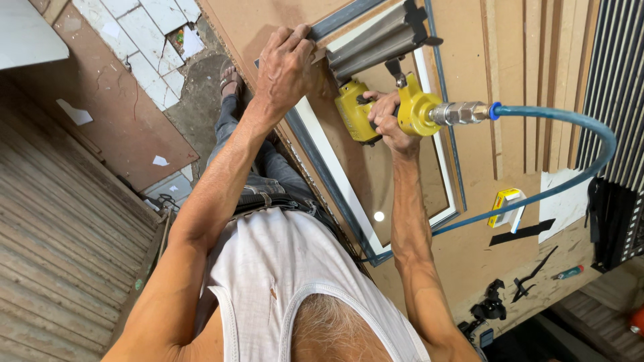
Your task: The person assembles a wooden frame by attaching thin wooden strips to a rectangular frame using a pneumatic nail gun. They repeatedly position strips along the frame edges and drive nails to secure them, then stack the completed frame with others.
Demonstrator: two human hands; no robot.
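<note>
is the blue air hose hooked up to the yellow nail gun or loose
Hooked up: the blue hose runs into the metal fitting on the yellow nail gun.
</note>
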